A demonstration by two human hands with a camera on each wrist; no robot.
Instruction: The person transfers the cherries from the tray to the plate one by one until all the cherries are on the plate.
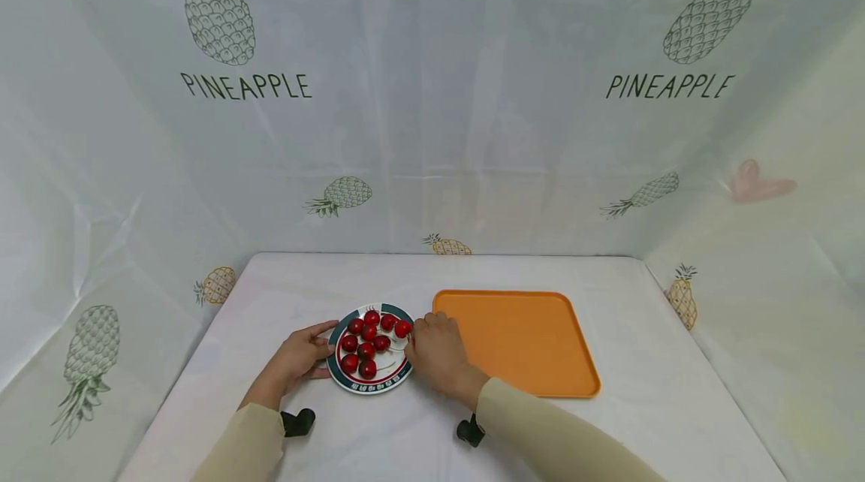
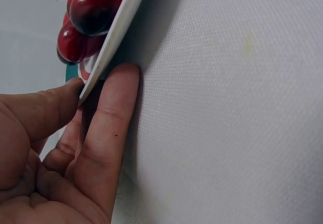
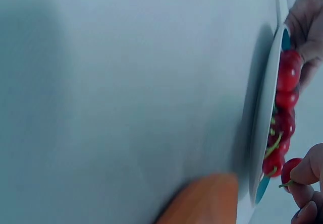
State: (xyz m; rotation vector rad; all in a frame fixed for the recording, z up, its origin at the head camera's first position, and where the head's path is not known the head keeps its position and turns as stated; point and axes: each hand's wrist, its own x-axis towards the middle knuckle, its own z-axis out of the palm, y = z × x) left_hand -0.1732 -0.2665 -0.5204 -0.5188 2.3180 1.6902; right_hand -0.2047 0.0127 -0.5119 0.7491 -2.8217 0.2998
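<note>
A round plate (image 1: 378,387) with a dark teal rim bears several red cherries (image 1: 366,351) with thin stems. At its left edge, my left hand (image 1: 300,356) grips the rim. The left wrist view shows the thumb (image 2: 63,100) on the upper side and a finger (image 2: 118,95) beneath the plate. Over the plate's right edge is my right hand (image 1: 439,354). Seen from the right wrist, thumb and finger pinch one cherry (image 3: 287,171) with a green stem, close beside the other cherries.
An orange rectangular tray (image 1: 520,339) lies right of the plate, near my right hand. The table (image 1: 365,437) has a white cover. Behind it hangs a pale curtain (image 1: 459,114) printed with pineapples.
</note>
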